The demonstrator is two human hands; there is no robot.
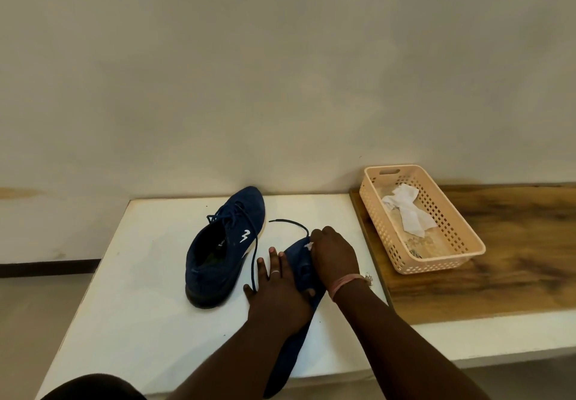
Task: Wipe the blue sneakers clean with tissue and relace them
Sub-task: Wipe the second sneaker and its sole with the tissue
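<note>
Plain off-white wall [280, 72] formed the background behind a white table [131, 275], which abutted a wooden counter [498, 259] on the right. One blue sneaker [218, 256] stood upright near the table's centre, toe toward the wall, laces threaded and partly loose. The second blue sneaker [296, 337] lay just to its right, reaching the near table edge and largely covered by the hands. The left hand [274, 293] rested flat on this sneaker with fingers straight and spread, a ring on one finger. The right hand [333, 256] was curled at the toe end, pinching a small piece of white tissue [308, 245] against the fabric. A dark lace [290, 223] trailed from the toe across the table. A peach perforated basket [452, 256] on the counter held crumpled used tissue [408, 212].
</note>
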